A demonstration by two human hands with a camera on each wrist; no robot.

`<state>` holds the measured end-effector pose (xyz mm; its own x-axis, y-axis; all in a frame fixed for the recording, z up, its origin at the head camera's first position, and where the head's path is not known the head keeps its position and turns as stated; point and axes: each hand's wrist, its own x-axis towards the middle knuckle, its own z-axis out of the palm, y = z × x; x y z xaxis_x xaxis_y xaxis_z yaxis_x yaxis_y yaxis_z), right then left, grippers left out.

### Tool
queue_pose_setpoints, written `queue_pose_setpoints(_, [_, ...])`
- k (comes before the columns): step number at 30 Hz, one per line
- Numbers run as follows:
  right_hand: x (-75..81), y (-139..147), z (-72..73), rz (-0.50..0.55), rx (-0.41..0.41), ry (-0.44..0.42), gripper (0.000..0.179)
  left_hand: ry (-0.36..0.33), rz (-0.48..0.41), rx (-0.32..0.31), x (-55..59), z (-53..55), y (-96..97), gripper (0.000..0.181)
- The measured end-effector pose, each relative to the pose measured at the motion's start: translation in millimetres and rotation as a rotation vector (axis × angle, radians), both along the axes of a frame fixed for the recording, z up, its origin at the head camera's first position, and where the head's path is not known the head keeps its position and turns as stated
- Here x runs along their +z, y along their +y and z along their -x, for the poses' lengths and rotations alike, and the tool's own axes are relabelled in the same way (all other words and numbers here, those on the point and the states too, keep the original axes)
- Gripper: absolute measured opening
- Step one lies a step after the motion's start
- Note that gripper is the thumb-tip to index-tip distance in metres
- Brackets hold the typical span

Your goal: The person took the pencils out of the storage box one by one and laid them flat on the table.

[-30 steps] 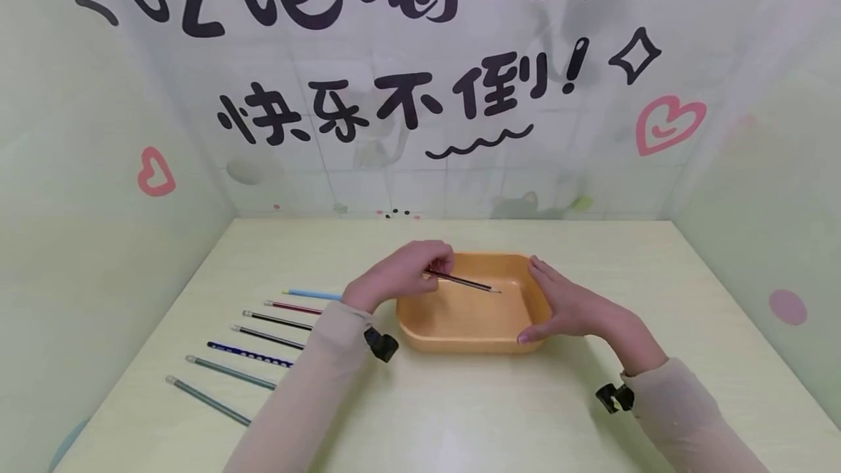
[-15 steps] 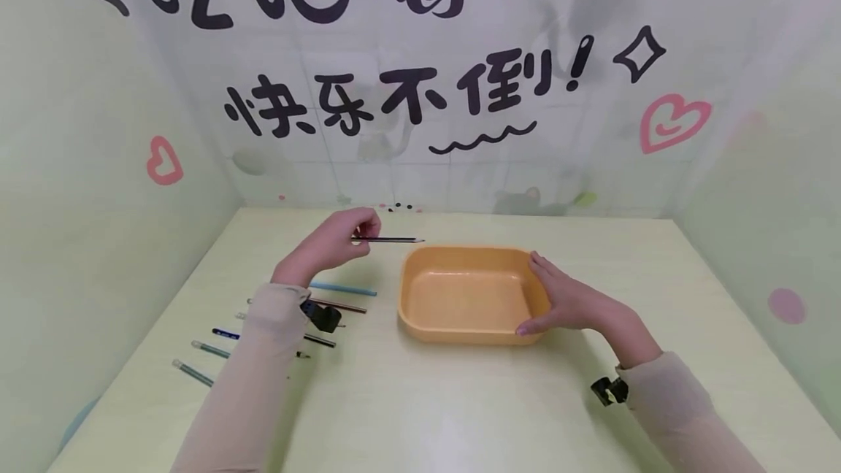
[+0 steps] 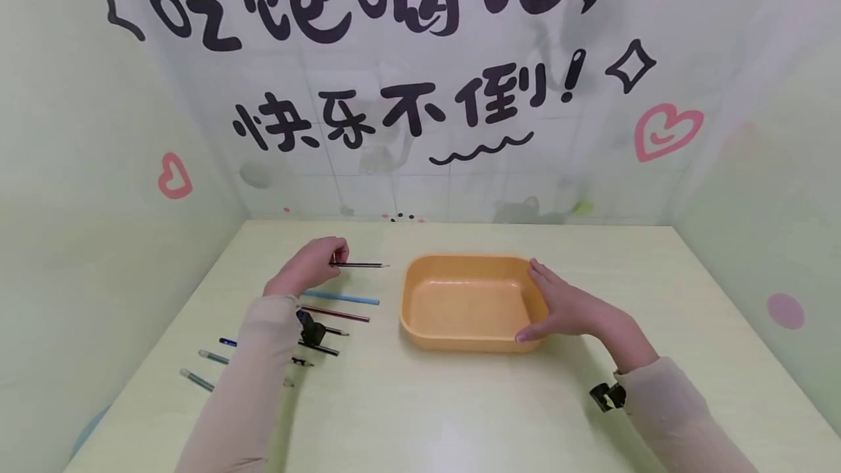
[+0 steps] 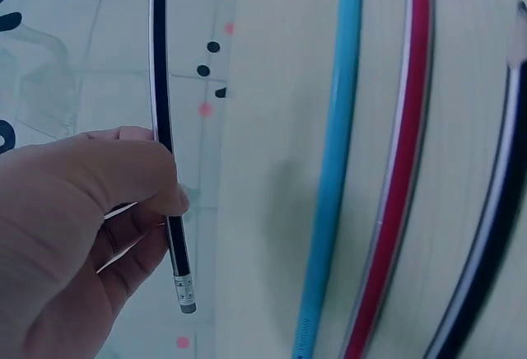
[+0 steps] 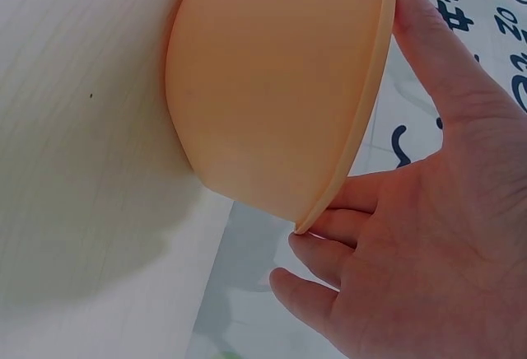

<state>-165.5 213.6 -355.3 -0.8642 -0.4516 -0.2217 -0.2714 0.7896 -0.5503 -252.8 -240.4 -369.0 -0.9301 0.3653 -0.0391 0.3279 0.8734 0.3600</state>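
Note:
My left hand (image 3: 310, 267) pinches a black pencil with pale stripes (image 3: 364, 265) between thumb and fingers, near its eraser end. The pencil lies level, its sharpened tip pointing right. In the left wrist view its eraser (image 4: 188, 308) sticks out below the thumb. Just in front of that hand lie a blue pencil (image 3: 348, 298) and a dark red pencil (image 3: 342, 314). My right hand (image 3: 570, 309) holds the right end of an orange plastic basin (image 3: 466, 344), thumb at the front rim and fingers toward the back corner. The basin stands on the table with nothing inside.
Several more pencils, black ones (image 3: 322, 348), a blue patterned one (image 3: 228, 342) and grey-green ones (image 3: 197, 379), lie in a row, partly hidden under my left sleeve (image 3: 239, 378). A printed back wall (image 3: 420, 192) and side walls enclose the pale table (image 3: 460, 407).
My left hand has moved left with the black pencil, from over the basin to behind the row of pencils, and has lowered slightly. The right hand stays at the basin.

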Motion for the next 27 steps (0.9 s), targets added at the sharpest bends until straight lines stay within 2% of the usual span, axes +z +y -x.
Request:
queue_pose_setpoints(5, [-1.1, -1.1, -1.0, 0.004, 0.012, 0.006, 0.127, -0.028, 0.056, -0.004, -16.2, 0.5, -5.9, 0.024])
queue_pose_setpoints(11, [-1.7, -2.3, -0.2, 0.015, 0.019, 0.017, 0.127, -0.073, 0.073, 0.024, -26.7, -2.9, -2.1, 0.027])
queue_pose_setpoints(15, [-2.7, -2.0, -0.5, 0.01, 0.02, 0.004, 0.128, -0.1, 0.092, 0.039, -26.2, -8.2, 2.1, 0.025])
queue_pose_setpoints(22, [2.3, -1.9, 3.1, 0.009, 0.02, 0.053, 0.13, -0.057, 0.137, 0.028, -18.7, -8.2, 1.4, 0.027])
queue_pose_setpoints(24, [5.4, -1.0, 5.0, 0.003, 0.01, 0.094, 0.13, -0.041, 0.162, 0.031, -17.6, -8.1, 1.5, 0.021])
queue_pose_setpoints(27, [11.5, 0.6, 11.7, -0.02, 0.0, 0.214, 0.124, 0.012, 0.186, 0.065, -15.6, -9.2, 2.1, 0.014])
